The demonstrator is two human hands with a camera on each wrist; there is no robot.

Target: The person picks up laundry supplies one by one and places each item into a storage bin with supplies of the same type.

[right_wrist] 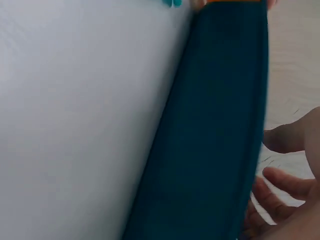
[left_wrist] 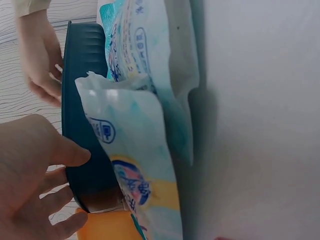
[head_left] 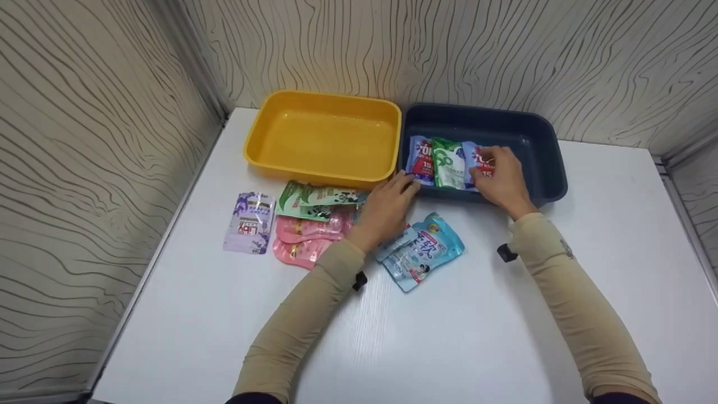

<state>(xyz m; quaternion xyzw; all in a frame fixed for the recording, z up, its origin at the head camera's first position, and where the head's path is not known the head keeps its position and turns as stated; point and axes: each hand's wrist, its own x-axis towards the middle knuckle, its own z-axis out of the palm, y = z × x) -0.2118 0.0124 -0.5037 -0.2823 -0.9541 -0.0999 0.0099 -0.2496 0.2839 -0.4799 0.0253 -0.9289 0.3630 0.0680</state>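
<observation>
In the head view, my right hand (head_left: 501, 178) reaches into the navy tray (head_left: 547, 191), its thumb and fingers spread over a blue-and-red packet (head_left: 474, 163). A green-and-white packet (head_left: 450, 168) and another blue-and-red packet (head_left: 422, 157) lie beside it in the tray. The right wrist view shows a gap between thumb and fingers; the tray wall (right_wrist: 205, 125) hides the packets there. At the tray's front left corner is my left hand (head_left: 387, 205), fingertips right at the rim, fingers relaxed. Light-blue pouches (head_left: 426, 249) lie by its wrist, partly covered by it.
A yellow tray (head_left: 325, 174) stands against the navy one on the left. In front of it lie green panda pouches (head_left: 305, 210), pink pouches (head_left: 300, 252) and a purple pouch (head_left: 249, 224). Patterned wall panels (head_left: 314, 45) bound the white table (head_left: 404, 342) at the back and sides.
</observation>
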